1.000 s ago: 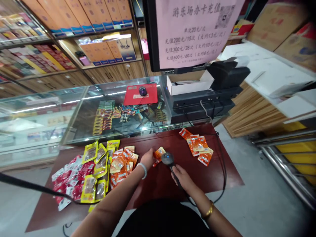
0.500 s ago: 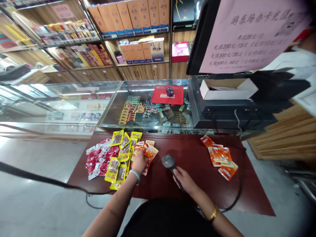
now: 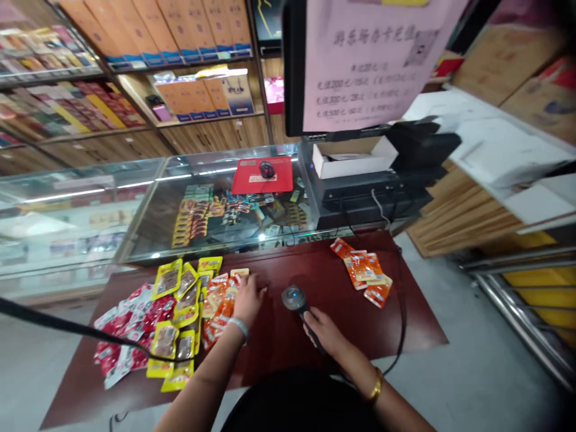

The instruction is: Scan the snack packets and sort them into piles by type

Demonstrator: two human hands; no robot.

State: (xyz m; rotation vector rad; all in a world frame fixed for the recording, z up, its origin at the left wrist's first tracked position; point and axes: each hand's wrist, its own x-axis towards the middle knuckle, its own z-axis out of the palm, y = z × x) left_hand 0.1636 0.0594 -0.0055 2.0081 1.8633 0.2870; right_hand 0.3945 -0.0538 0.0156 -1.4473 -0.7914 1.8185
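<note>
My left hand (image 3: 247, 299) lies flat with fingers spread on the orange snack packets (image 3: 216, 300) at the right edge of a big heap on the dark red table (image 3: 292, 336). My right hand (image 3: 323, 332) grips the handle of a black barcode scanner (image 3: 294, 298), whose head points up and away over bare table. Yellow packets (image 3: 177, 294) and red packets (image 3: 135, 324) make up the rest of the heap to the left. A smaller pile of orange packets (image 3: 365, 271) lies apart at the table's right.
A glass display counter (image 3: 211, 204) stands behind the table with a red mouse pad and mouse (image 3: 266, 171) on it. A monitor with a pink notice (image 3: 364, 60), a black till unit (image 3: 360, 192) and a white box sit to the right. The scanner cable (image 3: 400, 324) loops along the table's right side.
A second ago my left hand held an orange packet in front of the scanner. It has since moved left and down onto the heap of orange packets. The scanner hand has hardly moved.
</note>
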